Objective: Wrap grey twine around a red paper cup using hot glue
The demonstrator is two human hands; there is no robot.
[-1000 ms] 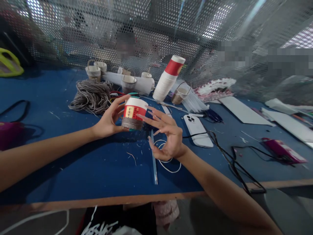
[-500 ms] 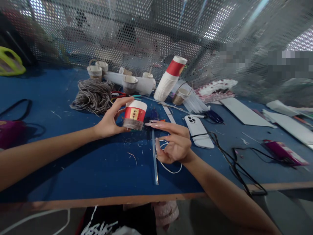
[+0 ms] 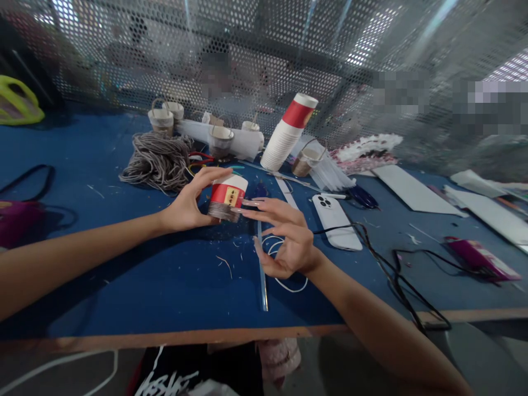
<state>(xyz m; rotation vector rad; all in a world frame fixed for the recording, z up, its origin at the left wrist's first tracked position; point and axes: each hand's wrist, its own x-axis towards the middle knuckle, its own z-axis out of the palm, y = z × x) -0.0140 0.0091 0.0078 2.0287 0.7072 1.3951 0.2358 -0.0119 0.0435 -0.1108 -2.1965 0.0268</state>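
A red and white paper cup [image 3: 228, 193] is tilted slightly above the table, with grey cord [image 3: 223, 211] wound around its lower part. My left hand [image 3: 188, 202] grips it from the left, thumb low and fingers over the top. My right hand [image 3: 284, 236] is at the cup's right side, fingers stretched out and thumb apart; its fingertips meet or overlap the cup near the cord's upper edge. Below that hand lie a clear glue stick [image 3: 264, 291] and a loop of white cord [image 3: 295, 289]. Part of the cup's left side is hidden by my left hand.
A heap of grey cord [image 3: 157, 162] lies at the back left. A leaning stack of paper cups [image 3: 284, 137] stands behind, near a small cord-wrapped cup with a handle [image 3: 304, 163]. A white phone [image 3: 336, 223], black cable [image 3: 381, 268] and white boards [image 3: 418, 190] are on the right.
My right fingers have moved left onto the cup and spread more. The cup has turned a little, its yellow label shifting right, and its top has dropped slightly.
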